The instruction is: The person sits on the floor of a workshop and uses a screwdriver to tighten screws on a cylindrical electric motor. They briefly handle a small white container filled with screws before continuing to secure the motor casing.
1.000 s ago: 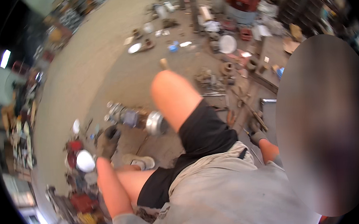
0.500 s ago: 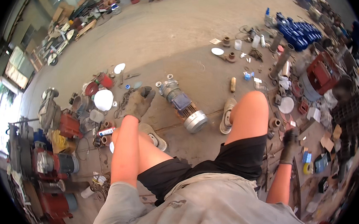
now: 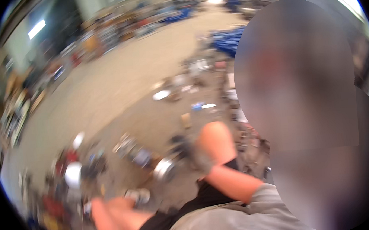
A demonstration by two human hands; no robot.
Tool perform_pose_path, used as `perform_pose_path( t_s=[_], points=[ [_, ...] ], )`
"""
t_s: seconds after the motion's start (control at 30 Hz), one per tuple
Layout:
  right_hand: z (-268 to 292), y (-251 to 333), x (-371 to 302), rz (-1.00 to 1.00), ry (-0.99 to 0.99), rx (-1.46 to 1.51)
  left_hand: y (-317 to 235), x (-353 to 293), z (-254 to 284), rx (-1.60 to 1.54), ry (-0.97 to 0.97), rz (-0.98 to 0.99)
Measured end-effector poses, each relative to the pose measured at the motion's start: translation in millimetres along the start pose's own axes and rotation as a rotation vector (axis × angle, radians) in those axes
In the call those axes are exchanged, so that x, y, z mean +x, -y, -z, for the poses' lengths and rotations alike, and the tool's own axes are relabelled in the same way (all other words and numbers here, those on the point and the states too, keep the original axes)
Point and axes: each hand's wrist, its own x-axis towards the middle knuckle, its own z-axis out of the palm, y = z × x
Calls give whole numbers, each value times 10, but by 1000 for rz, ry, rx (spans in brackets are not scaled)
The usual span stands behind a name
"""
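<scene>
Motion smears the whole view. My right hand point(image 3: 192, 153), in a dark glove, reaches in front of my right knee, its fingers pointing left toward the electric motor point(image 3: 141, 157). The motor lies on the floor between my feet, its silvery round end point(image 3: 165, 169) toward me. A gap seems to remain between glove and motor; whether the hand holds anything is too blurred to tell. At the lower left is a bare limb that may be my left forearm point(image 3: 101, 219); my left hand cannot be made out.
A white disc point(image 3: 73, 175) lies among clutter at left, another white disc point(image 3: 161, 95) farther off. Blue parts point(image 3: 230, 41) are piled at the far right. A tan cylinder point(image 3: 186, 120) stands beyond my right knee. A large blurred shape point(image 3: 299, 107) covers the right side.
The view has swung right and blurred. My right hand has come from the right-side floor to near the motor. A large blurred shape now fills the right.
</scene>
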Motion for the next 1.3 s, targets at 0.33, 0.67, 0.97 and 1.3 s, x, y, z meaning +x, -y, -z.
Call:
perform_pose_path(
  t_s=[0.33,0.67,0.97,1.3],
  points=[
    [-452,-1128,-296,-253,168,-561,305,86,-228,151,-54,-171],
    [-345,-1028,-291,-107,103,-547,234,47,-648,29,69,-35],
    [-475,-1029,-325,-404,56,-417,-507,-266,-894,201,-218,-180],
    [-551,-891,-368,-385,121,-676,-639,-146,-374,-22,-514,-162]
  ],
)
